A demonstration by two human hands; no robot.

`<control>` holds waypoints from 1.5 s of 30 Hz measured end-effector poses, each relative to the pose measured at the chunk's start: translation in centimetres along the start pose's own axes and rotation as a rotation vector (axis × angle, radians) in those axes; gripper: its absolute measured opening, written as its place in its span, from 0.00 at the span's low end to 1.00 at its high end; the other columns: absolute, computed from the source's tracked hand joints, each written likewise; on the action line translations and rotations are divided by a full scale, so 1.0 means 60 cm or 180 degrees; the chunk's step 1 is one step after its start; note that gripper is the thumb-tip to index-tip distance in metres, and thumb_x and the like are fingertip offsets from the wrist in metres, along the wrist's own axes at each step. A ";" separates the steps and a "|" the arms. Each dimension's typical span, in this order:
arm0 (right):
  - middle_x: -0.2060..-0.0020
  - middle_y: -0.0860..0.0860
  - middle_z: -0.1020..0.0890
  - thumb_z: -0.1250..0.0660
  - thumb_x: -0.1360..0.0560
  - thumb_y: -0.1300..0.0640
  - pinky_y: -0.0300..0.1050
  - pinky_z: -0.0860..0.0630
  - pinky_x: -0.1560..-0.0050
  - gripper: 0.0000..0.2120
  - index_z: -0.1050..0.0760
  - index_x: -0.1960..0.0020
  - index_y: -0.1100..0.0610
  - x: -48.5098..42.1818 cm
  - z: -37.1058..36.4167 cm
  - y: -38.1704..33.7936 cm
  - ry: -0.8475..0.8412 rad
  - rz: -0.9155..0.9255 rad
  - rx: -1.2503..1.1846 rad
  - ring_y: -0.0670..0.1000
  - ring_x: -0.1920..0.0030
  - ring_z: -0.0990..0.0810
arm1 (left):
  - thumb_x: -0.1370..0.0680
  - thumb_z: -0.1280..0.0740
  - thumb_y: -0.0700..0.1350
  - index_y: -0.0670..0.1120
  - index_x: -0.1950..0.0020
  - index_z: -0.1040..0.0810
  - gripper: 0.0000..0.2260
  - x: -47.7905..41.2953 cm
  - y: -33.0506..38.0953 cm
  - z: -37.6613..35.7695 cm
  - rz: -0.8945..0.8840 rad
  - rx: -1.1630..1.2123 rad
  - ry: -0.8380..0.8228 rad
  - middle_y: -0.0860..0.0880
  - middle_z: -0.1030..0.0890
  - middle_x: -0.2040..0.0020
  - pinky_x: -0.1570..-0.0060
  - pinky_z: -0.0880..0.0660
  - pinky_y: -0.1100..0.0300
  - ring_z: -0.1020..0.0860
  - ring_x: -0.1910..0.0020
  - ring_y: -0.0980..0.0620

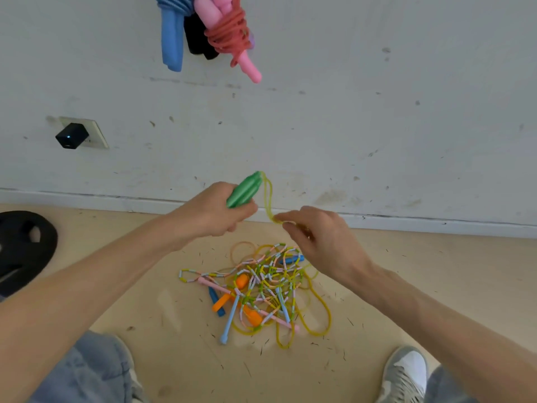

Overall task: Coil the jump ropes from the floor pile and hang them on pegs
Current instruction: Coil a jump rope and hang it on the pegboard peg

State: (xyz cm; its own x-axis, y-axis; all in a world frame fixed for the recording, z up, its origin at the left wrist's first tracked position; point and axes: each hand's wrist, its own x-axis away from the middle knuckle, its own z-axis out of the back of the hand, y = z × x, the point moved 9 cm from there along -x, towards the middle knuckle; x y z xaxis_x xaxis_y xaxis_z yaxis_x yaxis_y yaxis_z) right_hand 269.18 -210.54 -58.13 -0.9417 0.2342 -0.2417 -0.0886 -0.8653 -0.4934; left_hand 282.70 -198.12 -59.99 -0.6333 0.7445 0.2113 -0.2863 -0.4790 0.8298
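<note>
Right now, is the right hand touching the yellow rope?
Touching. The head view shows the right hand pinching the yellow rope that runs down from the green handles in the left hand.

I see a white wall [377, 126] ahead, scuffed and flecked with dark marks. Low on its left sits a pale socket plate [98, 133] with a black plug-in block [72, 135]. A white skirting board [436, 222] meets a tan floor [436, 271] strewn with tiny dark specks. A black weight plate [23, 245] lies at my left edge.
</note>
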 end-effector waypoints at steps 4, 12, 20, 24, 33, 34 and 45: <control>0.57 0.43 0.21 0.35 0.17 0.55 0.47 0.26 0.53 0.11 0.16 0.39 0.49 -0.005 -0.019 -0.042 -0.0740 0.0405 0.0238 0.50 0.55 0.20 | 0.34 0.21 0.64 0.53 0.53 0.30 0.25 0.002 -0.002 -0.037 -0.0497 -0.2370 -0.0236 0.55 0.26 0.66 0.69 0.35 0.61 0.26 0.68 0.58; 0.62 0.38 0.17 0.31 0.19 0.60 0.31 0.30 0.58 0.07 0.14 0.47 0.53 -0.025 -0.002 -0.051 -0.0991 0.0346 -0.0765 0.40 0.62 0.21 | 0.27 0.46 0.74 0.62 0.59 0.29 0.18 0.031 0.025 -0.092 -0.1275 -0.1662 -0.0248 0.51 0.23 0.70 0.70 0.32 0.62 0.24 0.70 0.56; 0.62 0.46 0.12 0.27 0.21 0.59 0.41 0.28 0.65 0.07 0.12 0.47 0.51 -0.033 0.021 -0.027 -0.0976 0.0045 -0.1522 0.48 0.70 0.28 | 0.28 0.44 0.78 0.56 0.41 0.23 0.31 0.034 0.038 -0.104 -0.1201 -0.0917 -0.0485 0.51 0.20 0.67 0.70 0.34 0.63 0.28 0.72 0.58; 0.69 0.45 0.16 0.26 0.22 0.59 0.36 0.34 0.67 0.04 0.12 0.49 0.53 -0.035 0.026 -0.020 -0.1015 0.0067 -0.1543 0.43 0.71 0.32 | 0.18 0.41 0.63 0.55 0.48 0.24 0.14 0.039 0.045 -0.102 -0.1304 -0.0985 -0.0399 0.53 0.19 0.65 0.67 0.30 0.56 0.23 0.68 0.55; 0.61 0.54 0.18 0.26 0.25 0.49 0.45 0.27 0.57 0.14 0.13 0.47 0.59 -0.002 -0.020 0.070 -0.1147 -0.1069 -0.2917 0.51 0.64 0.28 | 0.25 0.41 0.71 0.50 0.56 0.20 0.26 0.048 0.064 -0.057 -0.1009 -0.0332 0.0506 0.48 0.20 0.69 0.64 0.26 0.53 0.22 0.70 0.51; 0.63 0.52 0.19 0.28 0.22 0.50 0.43 0.29 0.60 0.13 0.13 0.46 0.59 0.011 -0.038 0.070 -0.1287 -0.1111 -0.2817 0.49 0.66 0.31 | 0.25 0.41 0.73 0.50 0.54 0.21 0.26 0.042 0.046 -0.035 -0.0702 -0.0317 0.0822 0.47 0.20 0.69 0.64 0.25 0.51 0.21 0.70 0.50; 0.77 0.46 0.34 0.36 0.15 0.49 0.34 0.39 0.71 0.16 0.17 0.58 0.52 -0.017 0.029 -0.030 -0.1089 0.0083 -0.0662 0.46 0.76 0.36 | 0.21 0.44 0.65 0.47 0.43 0.27 0.22 0.023 -0.010 -0.089 -0.0387 -0.0924 -0.0881 0.52 0.25 0.62 0.68 0.29 0.65 0.23 0.65 0.52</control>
State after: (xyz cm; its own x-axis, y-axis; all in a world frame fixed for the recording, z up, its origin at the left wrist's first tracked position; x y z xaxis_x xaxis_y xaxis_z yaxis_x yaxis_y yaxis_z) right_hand 269.74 -209.98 -55.51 -0.9996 0.0219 0.0187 -0.0288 -0.7526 -0.6579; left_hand 278.15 -199.30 -62.94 -0.3766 0.8817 0.2843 -0.5629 -0.4615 0.6857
